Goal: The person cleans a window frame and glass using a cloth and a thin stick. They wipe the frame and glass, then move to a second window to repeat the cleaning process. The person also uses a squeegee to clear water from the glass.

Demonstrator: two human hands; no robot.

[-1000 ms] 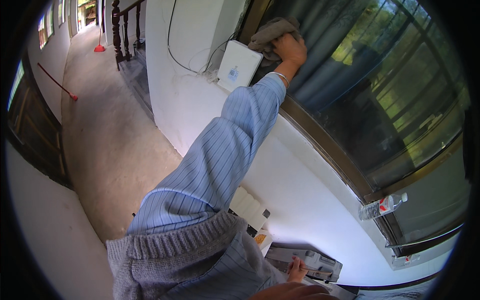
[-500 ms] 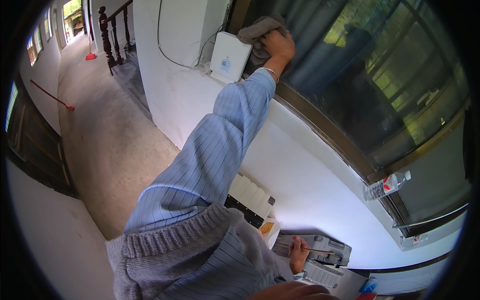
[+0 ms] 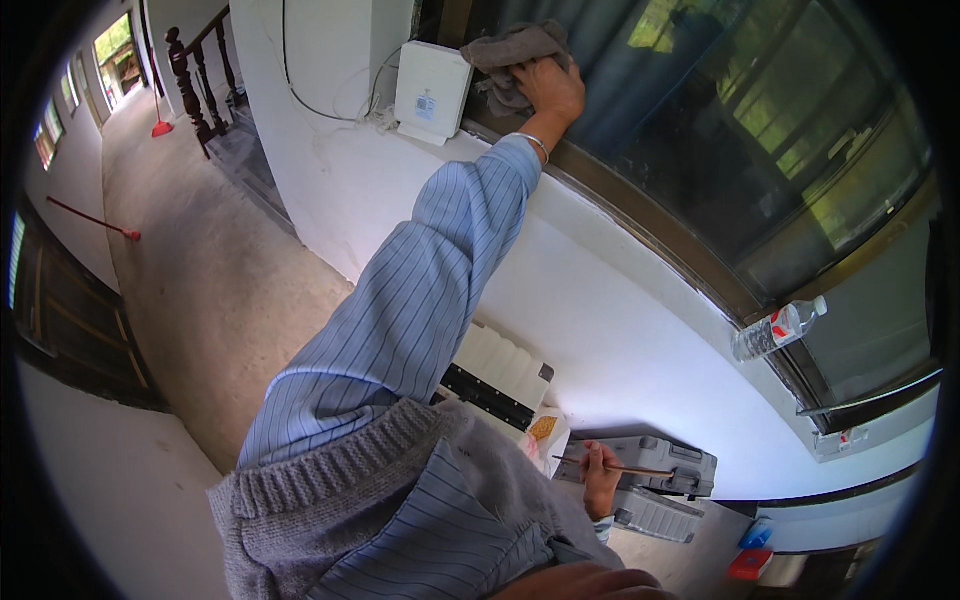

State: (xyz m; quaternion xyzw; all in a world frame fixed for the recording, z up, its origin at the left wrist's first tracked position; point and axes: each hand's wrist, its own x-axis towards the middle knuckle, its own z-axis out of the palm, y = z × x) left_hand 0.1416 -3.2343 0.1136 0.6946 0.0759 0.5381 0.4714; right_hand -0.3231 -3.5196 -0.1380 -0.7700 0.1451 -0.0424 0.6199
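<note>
"Since you're nearer, what has the left hand (image 3: 553,92) got?"

"Some bunched brown-grey cloth (image 3: 510,52), with the fingers curled over it; most of their tips are out of sight. It's up at the dark glass (image 3: 665,170), by the brown frame (image 3: 690,250), though I can't tell how firmly it presses."

"And that white box (image 3: 434,92)?"

"Just left of that hand (awkward spot, with a tangle of wires (image 3: 383,118) beside it)."

"How about the right hand (image 3: 600,478)?"

"Well below the left one, wrapped round a thin stick (image 3: 645,471). There's a grey case (image 3: 692,464) just beyond it; whether the stick touches it, I can't say. Farther right and higher than that hand lies a plastic bottle (image 3: 775,333)."

"So which step would you call this?"

"Wiping that corner of the glass, I'd judge, with the stick merely held. The next move calls for a flat, steady cloth, clear of the box, and a quiet right hand so the stick knocks nothing."
</note>
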